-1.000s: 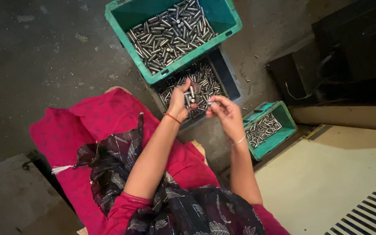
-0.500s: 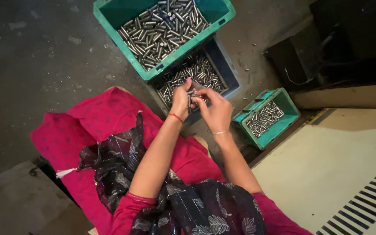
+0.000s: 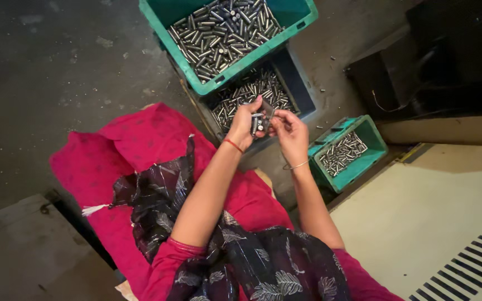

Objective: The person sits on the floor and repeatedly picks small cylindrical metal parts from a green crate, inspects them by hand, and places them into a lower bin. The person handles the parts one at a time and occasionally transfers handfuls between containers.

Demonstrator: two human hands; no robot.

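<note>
My left hand (image 3: 244, 124) is closed around a small bundle of short metal pins (image 3: 259, 122), held above the near edge of a dark blue crate (image 3: 302, 83) full of the same pins. My right hand (image 3: 290, 129) meets it from the right, fingertips pinching at the pins in the bundle. A red thread band sits on my left wrist and a thin bangle on my right. Both hands hover over my lap, which is covered in pink cloth (image 3: 140, 145).
A large green crate (image 3: 163, 25) heaped with metal pins rests partly on the blue one. A small green bin (image 3: 376, 146) with pins stands at the right. Dark concrete floor lies left; a pale platform with a slotted grille (image 3: 464, 267) is lower right.
My right hand has moved left from beside the small green bin and joined my left hand at the pin bundle. The view has shifted slightly.
</note>
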